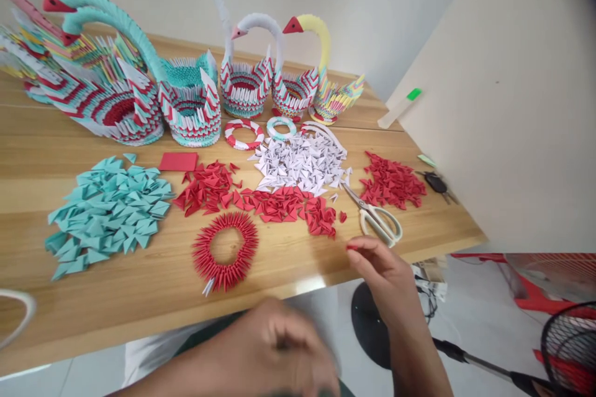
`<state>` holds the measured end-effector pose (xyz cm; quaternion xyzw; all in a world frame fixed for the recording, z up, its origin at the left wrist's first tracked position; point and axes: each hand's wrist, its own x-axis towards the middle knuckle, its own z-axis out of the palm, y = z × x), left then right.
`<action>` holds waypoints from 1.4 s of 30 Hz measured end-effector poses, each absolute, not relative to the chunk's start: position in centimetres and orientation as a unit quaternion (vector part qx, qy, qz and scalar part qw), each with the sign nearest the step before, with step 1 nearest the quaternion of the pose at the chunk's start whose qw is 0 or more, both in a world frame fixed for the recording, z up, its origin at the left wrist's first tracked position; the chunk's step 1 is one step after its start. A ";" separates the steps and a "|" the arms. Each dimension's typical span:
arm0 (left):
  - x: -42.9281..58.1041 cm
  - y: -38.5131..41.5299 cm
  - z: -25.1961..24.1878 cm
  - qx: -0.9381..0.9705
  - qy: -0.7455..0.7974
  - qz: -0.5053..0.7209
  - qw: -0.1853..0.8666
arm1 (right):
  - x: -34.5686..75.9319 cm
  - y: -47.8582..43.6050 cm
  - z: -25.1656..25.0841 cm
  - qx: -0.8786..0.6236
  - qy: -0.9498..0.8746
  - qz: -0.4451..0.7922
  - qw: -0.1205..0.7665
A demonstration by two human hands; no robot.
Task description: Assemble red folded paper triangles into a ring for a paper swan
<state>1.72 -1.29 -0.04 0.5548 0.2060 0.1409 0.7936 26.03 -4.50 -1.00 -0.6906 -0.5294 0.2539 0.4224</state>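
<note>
My right hand [384,273] is over the front edge of the table, with thumb and forefinger pinched on a small red folded paper piece [351,247]. My left hand [279,347] is low in front of the table; its fingers curl but are smeared by motion, so what they hold cannot be made out. On the table between the hands and the paper piles lies a ring of red folded paper pieces [202,247], with a white piece [208,286] at its front edge. Scissors with white handles [382,223] lie just beyond my right hand.
Piles of teal pieces [112,211], red pieces [279,203] and white pieces [302,161] cover the middle; another red pile [393,181] is at right. Several paper swans [190,118] line the back. Keys [436,182] lie near the right edge, beside the wall.
</note>
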 end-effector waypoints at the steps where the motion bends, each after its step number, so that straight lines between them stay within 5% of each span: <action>1: 2.2 -0.9 -0.4 0.534 0.220 0.142 0.804 | 25.3 -4.8 -0.6 -0.653 -0.529 0.303 0.449; 6: 3.4 -0.4 -0.8 0.380 0.293 0.186 0.858 | 22.0 -5.3 0.1 -0.525 -0.539 0.438 0.492; 17: 2.7 -0.8 -0.4 0.393 0.328 0.236 0.826 | 20.7 -5.6 -0.3 -0.490 -0.591 0.427 0.478; 27: 2.0 -0.8 -0.6 0.763 0.343 0.341 0.429 | 20.3 -5.7 0.3 -0.526 -0.651 0.302 0.457; 33: 1.7 -0.8 -0.5 0.695 0.362 0.282 0.554 | 20.2 -5.8 -0.1 -0.538 -0.636 0.322 0.451; 42: 1.4 -1.1 -0.6 0.753 0.356 0.281 0.478 | 19.7 -6.0 -0.3 -0.553 -0.569 0.406 0.454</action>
